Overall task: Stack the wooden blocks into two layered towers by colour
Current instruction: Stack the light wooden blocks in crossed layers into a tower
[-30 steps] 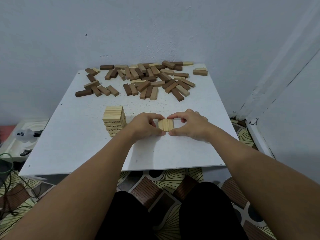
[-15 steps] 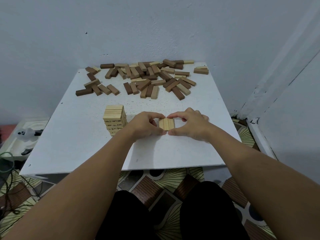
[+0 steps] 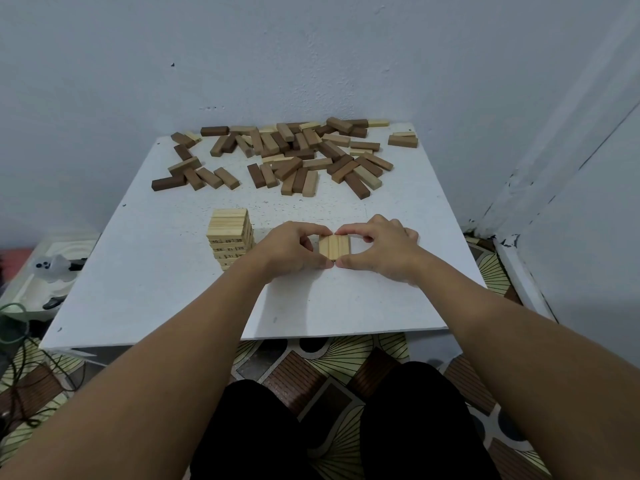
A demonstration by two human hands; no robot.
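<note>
Three pale wooden blocks (image 3: 334, 247) lie side by side as one flat layer on the white table (image 3: 138, 271). My left hand (image 3: 294, 251) and my right hand (image 3: 377, 251) pinch this layer from both sides, thumbs at its near edge and forefingers at its far edge. To the left of my left hand stands a pale block tower (image 3: 229, 235), several layers high, with numbers on its block ends. A loose pile of dark brown, mid-brown and pale blocks (image 3: 287, 154) is scattered across the far part of the table.
The table stands in a wall corner, with walls behind and to the right. Off its left edge on the floor sit a white tray with a small ghost-like figure (image 3: 52, 268) and tangled cables (image 3: 17, 341). Patterned floor shows below the table's near edge.
Both hands stay pinched on the three-block layer and have closed in slightly on it. The view has shifted a little; tower and pile have not moved.
</note>
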